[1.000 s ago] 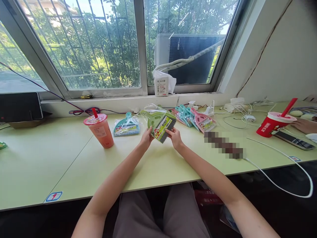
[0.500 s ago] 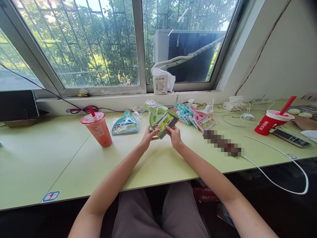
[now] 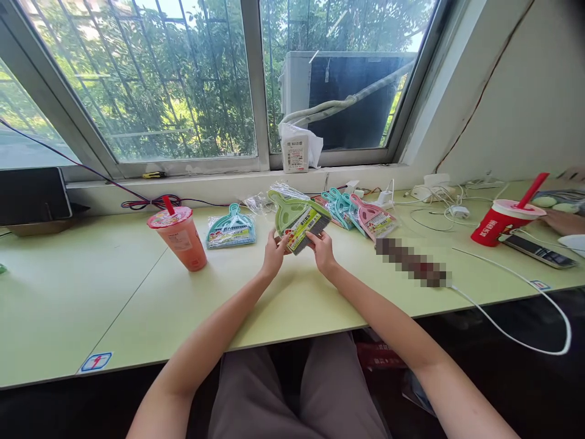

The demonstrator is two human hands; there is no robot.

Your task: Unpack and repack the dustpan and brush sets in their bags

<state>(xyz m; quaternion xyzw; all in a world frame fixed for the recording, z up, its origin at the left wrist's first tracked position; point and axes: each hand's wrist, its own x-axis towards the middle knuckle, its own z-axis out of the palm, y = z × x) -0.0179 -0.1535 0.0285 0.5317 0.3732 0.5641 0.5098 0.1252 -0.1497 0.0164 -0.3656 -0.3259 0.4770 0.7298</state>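
Observation:
Both my hands hold a green mini dustpan and brush set (image 3: 297,218) in clear plastic wrap, lifted a little above the pale green table (image 3: 114,292). My left hand (image 3: 275,253) pinches its lower left corner. My right hand (image 3: 322,249) grips the lower right edge by the dark bristles. A teal set (image 3: 230,230) lies flat to the left. A pile of teal and pink sets (image 3: 361,216) lies to the right.
A pink drink cup with a red straw (image 3: 179,236) stands left of my hands. A red cup (image 3: 500,221), a phone (image 3: 539,251), chargers and white cables (image 3: 512,329) lie at the right. Another person's hand (image 3: 564,221) rests at the far right edge. A dark monitor (image 3: 31,194) stands far left.
The green set has tilted and shifted slightly in my hands; my left fingers have moved further onto its lower corner. The camera has dipped a little.

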